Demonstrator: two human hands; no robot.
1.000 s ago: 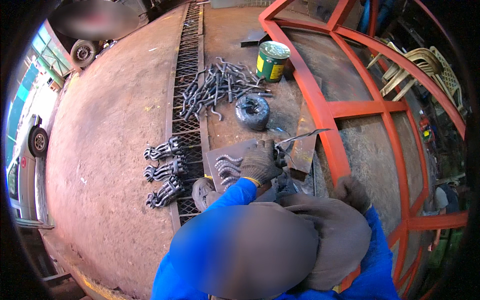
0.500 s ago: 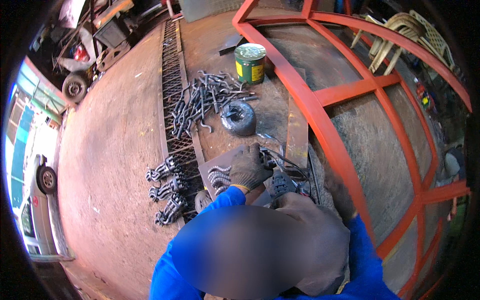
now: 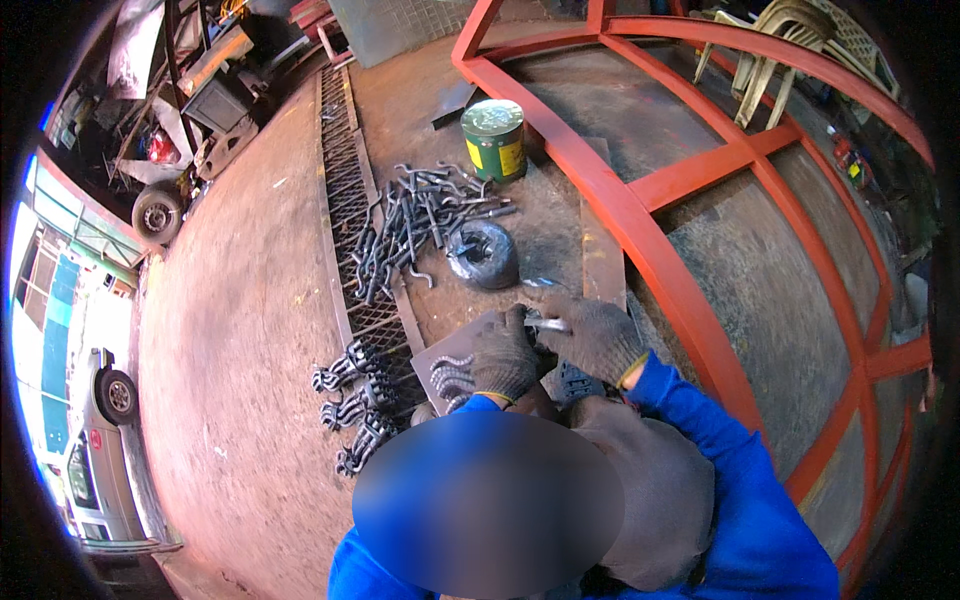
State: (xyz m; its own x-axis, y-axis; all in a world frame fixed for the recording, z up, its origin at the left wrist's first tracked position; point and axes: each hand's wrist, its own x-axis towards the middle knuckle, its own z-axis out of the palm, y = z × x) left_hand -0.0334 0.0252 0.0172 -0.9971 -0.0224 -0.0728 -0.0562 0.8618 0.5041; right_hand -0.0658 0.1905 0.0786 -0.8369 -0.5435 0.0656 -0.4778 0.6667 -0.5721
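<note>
My left hand, in a dark knitted glove, is closed in front of my knees. What it grips is hidden behind the fingers. Just to its right, my gloved right hand pinches a pale silvery piece that reaches toward the left hand. A flat grey metal plate lies by the left hand, with several bent, ribbed metal rods on it. Beyond both hands sits a shiny grey coil with a hole in its middle. Behind it is a pile of dark, crooked metal rods.
A green and yellow can stands beyond the coil. Bundles of bent rods rest left of the plate, near a floor grating. A large red metal frame runs along the right. Stacked plastic chairs stand behind it; a vehicle is far left.
My right hand has come in from beside the red frame to meet the left hand, and a pale silvery piece now shows in it. The left hand stays closed near the plate.
</note>
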